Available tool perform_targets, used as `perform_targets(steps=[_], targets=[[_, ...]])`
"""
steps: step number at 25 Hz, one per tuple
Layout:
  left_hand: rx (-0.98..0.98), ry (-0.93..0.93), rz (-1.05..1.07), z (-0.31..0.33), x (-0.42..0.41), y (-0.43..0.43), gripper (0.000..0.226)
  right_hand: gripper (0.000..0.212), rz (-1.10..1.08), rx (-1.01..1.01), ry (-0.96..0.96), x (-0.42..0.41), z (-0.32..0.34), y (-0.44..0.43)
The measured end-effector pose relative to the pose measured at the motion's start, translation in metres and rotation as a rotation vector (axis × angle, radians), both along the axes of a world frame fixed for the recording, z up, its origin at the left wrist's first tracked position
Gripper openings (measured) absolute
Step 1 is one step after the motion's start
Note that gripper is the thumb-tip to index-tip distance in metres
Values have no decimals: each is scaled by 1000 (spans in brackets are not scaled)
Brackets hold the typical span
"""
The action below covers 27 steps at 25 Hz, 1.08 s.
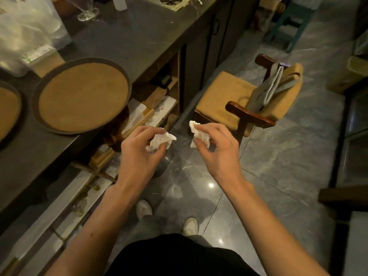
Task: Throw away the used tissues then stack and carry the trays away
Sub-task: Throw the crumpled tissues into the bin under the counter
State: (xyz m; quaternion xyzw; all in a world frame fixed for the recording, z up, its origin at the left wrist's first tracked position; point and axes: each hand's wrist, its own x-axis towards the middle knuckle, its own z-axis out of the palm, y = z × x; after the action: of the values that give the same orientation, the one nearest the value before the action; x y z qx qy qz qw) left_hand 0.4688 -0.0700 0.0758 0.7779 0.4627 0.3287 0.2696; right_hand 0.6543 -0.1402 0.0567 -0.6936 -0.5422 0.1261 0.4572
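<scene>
My left hand (139,148) grips a crumpled white tissue (161,141) and my right hand (217,144) grips a second crumpled tissue (199,133). Both hands hover over the floor, beside the counter's edge. Under my left hand a dark round shape (164,164) shows, possibly a bin, mostly hidden. A round tray (83,95) with a brown cork-like inside and dark rim lies on the dark counter (129,40), overhanging its edge. Another such tray (9,108) is partly cut off at the far left.
A wooden armchair (235,98) with a yellow cushion and a grey bag stands ahead on the tiled floor. Open shelves (159,100) under the counter hold boxes. A plastic bag (25,34) and a glass (87,10) sit on the counter. My shoes (143,209) show below.
</scene>
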Motion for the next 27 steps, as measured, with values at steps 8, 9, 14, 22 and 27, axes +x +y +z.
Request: perform_targets(steps=[8,9,14,22,27], targets=[[-55,-35,83,-9,4,29,26,33,-9,-38,16,5,-15,25],[-76,-36,93,-14,0,35,27,33,-11,-55,24,1,-17,32],[-265,-119,129,-43,-24,54,25,32,-14,-126,51,-23,-42,63],[-529,-143,252,-100,-36,74,23,29,44,-288,134,-41,-103,95],[-700,-107,355,-167,-21,96,26,29,70,-394,218,-31,-171,133]])
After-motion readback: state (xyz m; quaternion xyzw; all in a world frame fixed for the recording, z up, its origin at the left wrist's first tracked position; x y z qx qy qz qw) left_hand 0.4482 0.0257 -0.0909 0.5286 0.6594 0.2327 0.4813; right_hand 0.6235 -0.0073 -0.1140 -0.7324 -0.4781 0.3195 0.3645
